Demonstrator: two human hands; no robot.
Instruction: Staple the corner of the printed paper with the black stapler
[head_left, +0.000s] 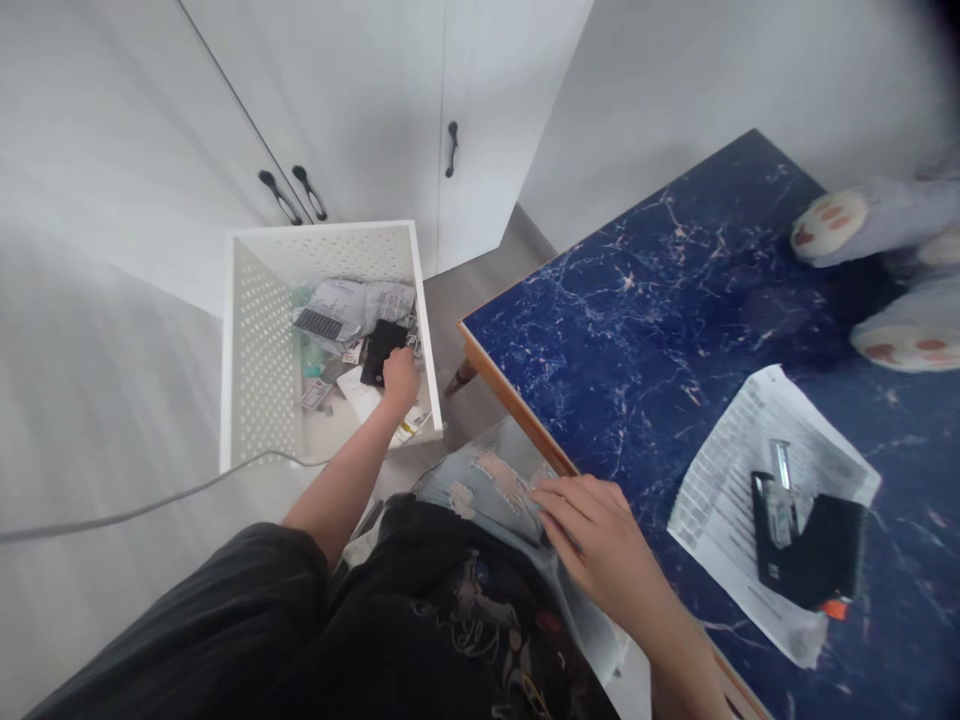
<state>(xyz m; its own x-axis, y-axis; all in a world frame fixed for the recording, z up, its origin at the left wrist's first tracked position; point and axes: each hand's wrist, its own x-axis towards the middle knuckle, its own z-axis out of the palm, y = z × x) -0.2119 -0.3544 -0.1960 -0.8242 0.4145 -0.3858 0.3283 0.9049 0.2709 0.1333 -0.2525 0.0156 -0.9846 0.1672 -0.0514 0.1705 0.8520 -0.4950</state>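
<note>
Inside the white perforated basket (262,350), my left hand (401,380) is closed on the near right part of a flat black item (384,345). Around that item lie crumpled printed papers (349,305), a dark grid-patterned piece (319,323) and small cards and packets. My right hand (589,525) rests over the ripped jeans beside the table edge, its fingers stretched out and holding nothing. Farther right, a printed sheet (720,490) on the blue table (600,340) bears a black folded item (821,550) and a small clear object (784,500).
White cabinet doors (360,110) with black handles stand behind the basket. A grey cable (150,505) runs from the left to the basket's near side. Plush feet with paw pads (832,225) are at the table's far right. A wooden table leg (461,376) stands right of the basket.
</note>
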